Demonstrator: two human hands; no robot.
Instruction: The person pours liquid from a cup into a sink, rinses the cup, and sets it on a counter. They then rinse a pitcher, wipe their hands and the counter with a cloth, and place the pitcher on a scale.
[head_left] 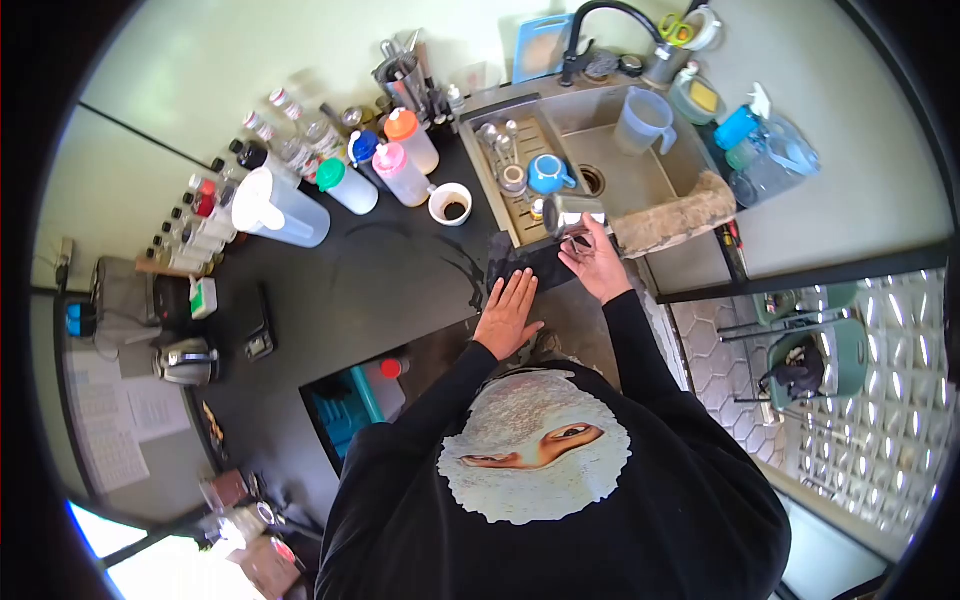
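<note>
My right hand [597, 264] is closed around a shiny metal pitcher [563, 214], tilted on its side over the front edge of the sink's drainboard. My left hand [510, 313] lies flat, fingers stretched, on a dark cloth [513, 262] at the counter's front edge. On the slatted drainboard [523, 218] beyond the pitcher sit a blue cup [548, 174] and several small metal utensils. A white cup [451, 205] with dark residue inside stands on the black counter, left of the drainboard.
The sink basin [640, 190] holds a clear plastic jug [643, 122] under a black faucet [610, 12]. A cloth [680, 215] hangs over its front rim. Squeeze bottles [402, 175] and a large white pitcher [280, 208] line the back of the counter [400, 270].
</note>
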